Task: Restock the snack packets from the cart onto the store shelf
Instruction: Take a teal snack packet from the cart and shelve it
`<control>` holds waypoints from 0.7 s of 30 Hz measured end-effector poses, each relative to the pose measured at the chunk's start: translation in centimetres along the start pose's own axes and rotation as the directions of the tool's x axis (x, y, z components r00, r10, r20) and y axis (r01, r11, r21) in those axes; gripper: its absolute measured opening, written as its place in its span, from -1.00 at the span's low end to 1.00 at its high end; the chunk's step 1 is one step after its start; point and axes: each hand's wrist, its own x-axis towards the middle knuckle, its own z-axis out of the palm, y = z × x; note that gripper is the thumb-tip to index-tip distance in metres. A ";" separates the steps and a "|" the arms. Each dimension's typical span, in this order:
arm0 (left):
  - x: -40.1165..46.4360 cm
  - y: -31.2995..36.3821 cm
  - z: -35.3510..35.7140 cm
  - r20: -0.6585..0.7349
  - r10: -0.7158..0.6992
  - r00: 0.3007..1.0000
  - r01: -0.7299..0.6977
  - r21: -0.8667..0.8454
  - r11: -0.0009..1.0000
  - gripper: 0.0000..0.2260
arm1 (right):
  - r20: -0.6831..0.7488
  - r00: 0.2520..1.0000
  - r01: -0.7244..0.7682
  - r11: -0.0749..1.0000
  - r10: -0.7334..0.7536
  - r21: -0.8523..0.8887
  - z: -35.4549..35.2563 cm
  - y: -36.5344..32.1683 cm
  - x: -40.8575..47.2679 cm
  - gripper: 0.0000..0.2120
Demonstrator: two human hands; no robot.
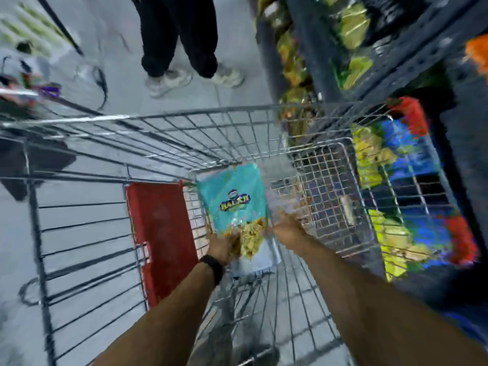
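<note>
A turquoise snack packet [233,199] with a blue and yellow logo lies deep in the wire cart [163,122]. My left hand [223,245], with a black band on its wrist, grips the packet's near left edge. My right hand [286,229] reaches in beside the packet's right edge, and blur hides whether it holds anything. A second, clear packet [284,198] seems to lie under my right hand. The store shelf [396,48] runs along the right, stocked with yellow-green and blue packets.
A red child-seat flap [158,239] hangs inside the cart on the left. A person in dark trousers and pale shoes [182,43] stands on the grey floor beyond the cart. Another cart's edge [31,93] shows at far left.
</note>
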 end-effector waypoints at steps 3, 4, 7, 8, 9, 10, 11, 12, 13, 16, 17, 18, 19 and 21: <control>-1.2 1.0 0.5 0.030 -0.042 0.999 0.040 0.067 0.997 -0.83 | 0.102 0.995 0.013 0.999 -0.018 0.051 1.2 0.2 1.2 -0.73; -1.2 1.0 0.6 0.028 -0.066 0.997 0.064 0.077 0.995 -0.80 | 0.121 0.992 0.013 0.997 -0.021 0.072 1.7 0.5 1.6 -0.74; -0.2 0.2 0.6 0.042 -0.072 0.997 0.071 0.019 0.997 -0.88 | 0.100 0.994 -0.062 0.991 0.050 0.121 2.7 1.3 2.8 -0.68; 0.3 -0.3 0.6 0.027 -0.060 0.998 0.060 -0.027 0.998 -0.88 | 0.100 0.994 -0.058 0.988 0.044 0.142 2.9 1.6 3.0 -0.66; 0.7 -0.8 0.6 -0.001 -0.046 0.999 0.046 -0.070 0.996 -0.75 | 0.105 0.993 -0.062 0.988 0.047 0.142 3.1 1.9 3.1 -0.65; 0.8 -1.0 0.7 -0.023 -0.037 0.999 0.034 -0.118 0.992 -0.63 | 0.105 0.993 -0.062 0.988 0.047 0.144 3.2 2.1 3.1 -0.64; 0.9 -1.3 0.7 -0.036 -0.032 0.999 0.026 -0.155 0.988 -0.56 | 0.101 0.994 -0.064 0.988 0.051 0.137 3.2 2.1 2.9 -0.60; 1.1 -1.7 0.7 -0.030 -0.015 0.999 0.010 -0.182 0.983 -0.48 | 0.104 0.994 -0.058 0.990 0.045 0.132 3.1 1.9 2.4 -0.54; -0.2 -1.1 0.7 -0.033 -0.004 0.999 -0.002 -0.169 0.986 -0.37 | 0.092 0.995 -0.041 0.991 0.029 0.127 2.9 1.6 1.6 -0.49; -5.7 1.7 0.7 -0.023 0.059 0.998 -0.061 -0.135 0.989 -0.39 | 0.022 1.000 0.016 0.989 -0.020 0.148 1.3 1.0 -1.2 -0.27; -8.2 3.0 0.7 -0.018 0.096 0.995 -0.098 -0.134 0.986 -0.51 | 0.005 0.999 0.040 0.984 -0.042 0.174 0.4 0.7 -2.8 -0.27; -10.9 4.1 0.7 -0.008 0.140 0.990 -0.140 -0.126 0.982 -0.56 | -0.016 0.997 0.073 0.978 -0.071 0.197 -0.5 0.0 -5.0 -0.29; -13.3 5.2 0.8 0.013 0.177 0.984 -0.175 -0.106 0.979 -0.57 | -0.046 0.994 0.110 0.968 -0.102 0.227 -1.5 -1.1 -8.1 -0.30; -18.0 7.4 1.1 0.065 0.308 0.949 -0.303 -0.075 0.950 -0.73 | -0.131 0.977 0.200 0.933 -0.168 0.298 -3.7 -2.6 -13.6 -0.30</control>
